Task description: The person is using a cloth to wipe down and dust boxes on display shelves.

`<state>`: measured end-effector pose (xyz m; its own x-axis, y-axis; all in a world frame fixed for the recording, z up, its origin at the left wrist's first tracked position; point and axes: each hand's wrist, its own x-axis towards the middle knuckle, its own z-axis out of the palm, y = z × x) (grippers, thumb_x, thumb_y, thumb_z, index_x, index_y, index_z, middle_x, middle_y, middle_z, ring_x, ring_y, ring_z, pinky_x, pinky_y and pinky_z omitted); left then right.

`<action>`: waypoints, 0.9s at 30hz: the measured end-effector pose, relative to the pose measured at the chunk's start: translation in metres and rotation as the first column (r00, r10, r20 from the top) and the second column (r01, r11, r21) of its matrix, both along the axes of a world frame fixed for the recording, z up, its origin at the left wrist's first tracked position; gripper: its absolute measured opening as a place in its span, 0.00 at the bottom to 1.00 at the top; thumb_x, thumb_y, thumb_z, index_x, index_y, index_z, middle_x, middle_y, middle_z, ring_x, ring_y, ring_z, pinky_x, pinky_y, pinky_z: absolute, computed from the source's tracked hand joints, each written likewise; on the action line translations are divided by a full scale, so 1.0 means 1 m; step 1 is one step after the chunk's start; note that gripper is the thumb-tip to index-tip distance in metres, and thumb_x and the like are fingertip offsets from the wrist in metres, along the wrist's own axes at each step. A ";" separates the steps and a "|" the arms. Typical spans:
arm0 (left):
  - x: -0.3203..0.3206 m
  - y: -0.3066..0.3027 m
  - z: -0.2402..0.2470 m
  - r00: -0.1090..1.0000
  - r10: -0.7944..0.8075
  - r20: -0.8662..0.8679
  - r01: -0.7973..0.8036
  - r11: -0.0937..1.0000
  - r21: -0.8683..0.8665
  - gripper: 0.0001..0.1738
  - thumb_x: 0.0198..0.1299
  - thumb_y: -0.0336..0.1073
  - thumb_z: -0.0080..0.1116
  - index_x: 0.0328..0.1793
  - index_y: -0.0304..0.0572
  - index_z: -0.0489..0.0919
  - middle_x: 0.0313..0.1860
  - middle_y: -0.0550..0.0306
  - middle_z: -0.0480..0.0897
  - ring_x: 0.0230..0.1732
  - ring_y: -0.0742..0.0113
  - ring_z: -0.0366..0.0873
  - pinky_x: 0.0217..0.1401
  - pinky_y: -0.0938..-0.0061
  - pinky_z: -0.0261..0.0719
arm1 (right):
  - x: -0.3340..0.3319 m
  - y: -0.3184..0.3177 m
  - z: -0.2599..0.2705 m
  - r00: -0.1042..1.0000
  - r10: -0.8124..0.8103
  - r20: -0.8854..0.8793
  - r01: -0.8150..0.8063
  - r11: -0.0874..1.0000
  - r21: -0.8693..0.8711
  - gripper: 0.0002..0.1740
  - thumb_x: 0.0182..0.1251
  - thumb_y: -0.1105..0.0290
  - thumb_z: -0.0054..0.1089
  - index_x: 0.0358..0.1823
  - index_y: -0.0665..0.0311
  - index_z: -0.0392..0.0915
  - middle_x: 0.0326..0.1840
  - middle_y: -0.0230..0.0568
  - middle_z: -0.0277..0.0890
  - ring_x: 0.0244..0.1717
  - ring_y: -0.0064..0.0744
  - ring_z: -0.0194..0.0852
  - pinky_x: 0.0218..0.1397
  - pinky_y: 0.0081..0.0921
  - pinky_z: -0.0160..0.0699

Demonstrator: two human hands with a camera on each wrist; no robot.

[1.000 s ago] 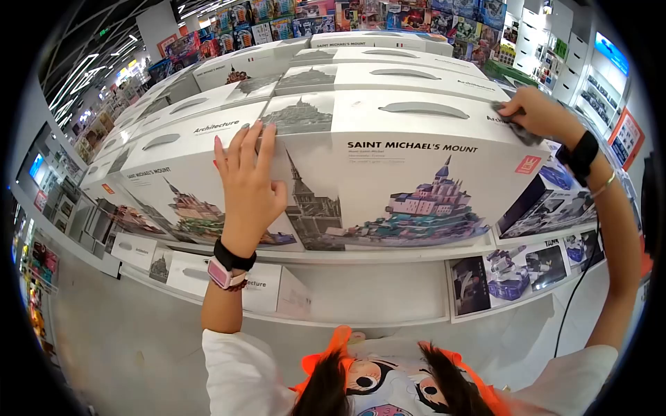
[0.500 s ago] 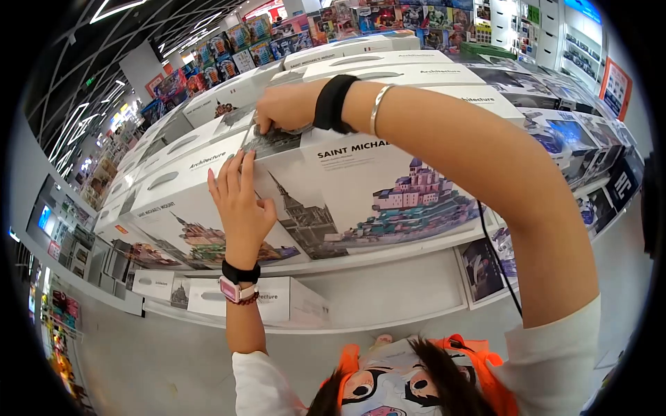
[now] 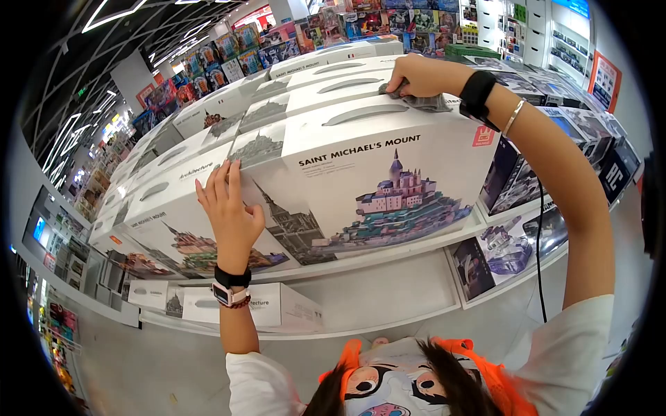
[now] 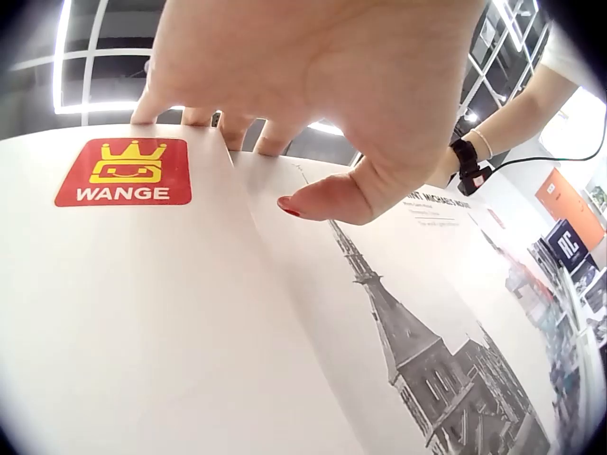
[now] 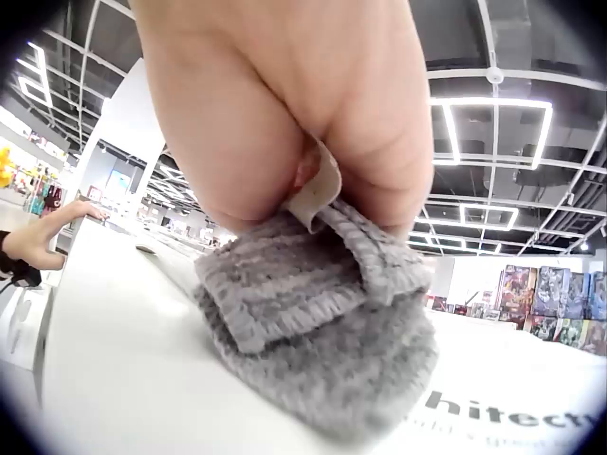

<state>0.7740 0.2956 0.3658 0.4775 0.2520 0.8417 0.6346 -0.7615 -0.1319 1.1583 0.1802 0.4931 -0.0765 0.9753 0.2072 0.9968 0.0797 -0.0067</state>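
I'm on the dusting step, by my reckoning: the grey cloth (image 5: 332,360) is bunched under my right hand (image 3: 429,75), fingers curled in and pinching it against the top of the big white box (image 3: 316,187). That's the Saint Michael's Mount one, upright in the front row, castle picture facing me. The cloth sits towards the right end of the lid, beyond the grey handle (image 3: 365,115) and up against the printed lettering, a soft fold of it flopping out below my fingers.

Over on the other side, my left hand (image 3: 232,220) is spread, fingertips over the top front edge near where this box meets the neighbouring box (image 3: 163,225), thumb out to the side against the front. It looks like a light brace to me, nothing gripped.

Next move, as I judge it: keep the pad flat and carry it over the rest of that right end, out to the corner above the red logo (image 3: 483,136). It wants even, light pressure, with the left palm ready to check any slide. The handle needs care; a loose fold could catch there, so I'd gather the cloth tighter before passing it.
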 end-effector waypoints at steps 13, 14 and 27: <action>-0.002 0.001 0.000 1.000 0.000 -0.012 0.000 1.000 0.013 0.43 0.34 0.25 0.50 0.67 0.46 0.67 0.64 0.52 0.69 0.69 0.54 0.62 0.77 0.45 0.42 | -0.077 0.026 -0.030 0.961 0.174 -0.214 -0.134 0.973 0.190 0.14 0.55 0.77 0.65 0.45 0.61 0.85 0.44 0.47 0.83 0.44 0.46 0.82 0.49 0.33 0.79; -0.001 0.001 0.000 1.000 0.010 -0.010 -0.009 1.000 0.010 0.43 0.34 0.25 0.50 0.67 0.46 0.67 0.64 0.52 0.69 0.69 0.54 0.63 0.77 0.46 0.42 | -0.067 0.021 -0.032 0.967 0.210 -0.146 -0.174 0.958 0.229 0.14 0.55 0.77 0.66 0.44 0.60 0.85 0.43 0.49 0.83 0.43 0.48 0.81 0.47 0.33 0.79; -0.001 0.001 -0.001 1.000 -0.003 0.005 0.003 1.000 -0.010 0.43 0.35 0.26 0.51 0.68 0.46 0.67 0.64 0.51 0.69 0.69 0.52 0.62 0.77 0.44 0.41 | -0.058 -0.074 -0.022 0.970 -0.074 -0.232 0.137 0.952 0.273 0.14 0.57 0.79 0.62 0.46 0.66 0.83 0.43 0.51 0.82 0.44 0.47 0.82 0.50 0.31 0.79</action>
<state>0.7735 0.2962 0.3649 0.4744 0.2588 0.8414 0.6327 -0.7648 -0.1216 1.0999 0.1059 0.4710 0.1014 0.8726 0.4778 0.9765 0.0046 -0.2156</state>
